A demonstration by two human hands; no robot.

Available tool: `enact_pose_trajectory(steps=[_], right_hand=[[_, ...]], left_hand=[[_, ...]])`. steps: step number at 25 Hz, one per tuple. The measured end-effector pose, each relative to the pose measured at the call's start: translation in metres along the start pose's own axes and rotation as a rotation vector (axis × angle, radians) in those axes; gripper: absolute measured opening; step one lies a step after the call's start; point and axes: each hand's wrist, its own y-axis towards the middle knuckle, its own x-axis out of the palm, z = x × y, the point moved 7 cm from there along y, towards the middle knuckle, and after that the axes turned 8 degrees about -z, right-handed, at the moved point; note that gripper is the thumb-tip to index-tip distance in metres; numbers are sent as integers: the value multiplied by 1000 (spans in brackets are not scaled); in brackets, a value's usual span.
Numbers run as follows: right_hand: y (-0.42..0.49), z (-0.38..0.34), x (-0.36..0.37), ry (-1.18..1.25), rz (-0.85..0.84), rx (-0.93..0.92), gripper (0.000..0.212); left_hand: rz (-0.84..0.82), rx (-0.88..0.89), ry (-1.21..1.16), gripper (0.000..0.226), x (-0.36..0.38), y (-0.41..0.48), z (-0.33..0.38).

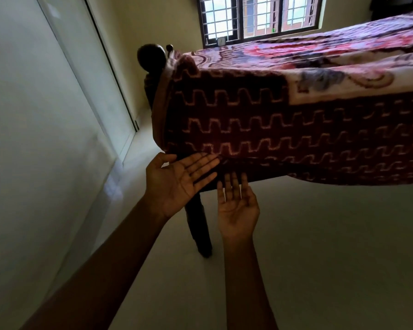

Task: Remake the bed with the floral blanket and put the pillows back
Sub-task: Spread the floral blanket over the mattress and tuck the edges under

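Floral blanket [296, 125] spread over bed [199, 229], dark red border hanging down at the bed's near corner. Left hand [177, 184] grip released, palm up, fingertips touching the blanket's lower hem. Right hand [237, 207] grip released too, fingers straight, tips at the hem.

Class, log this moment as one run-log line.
left hand: open, palm up at hem | right hand: open, palm up below hem | maroon floral plush blanket: draped over dark wooden bed | pillows: none in view
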Motion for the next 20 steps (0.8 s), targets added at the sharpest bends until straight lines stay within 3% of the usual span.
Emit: enact_pose_trajectory(steps=[8, 13, 20], right_hand=[[-2, 15, -7, -94, -47, 123, 44], [15, -11, -6, -98, -50, 27, 40], [51, -3, 57, -91, -269, 83, 44]], left_hand=[[172, -42, 58, 71, -10, -14, -2], [243, 48, -62, 61, -1, -17, -15], [161, 135, -125, 66, 6, -6, -10]])
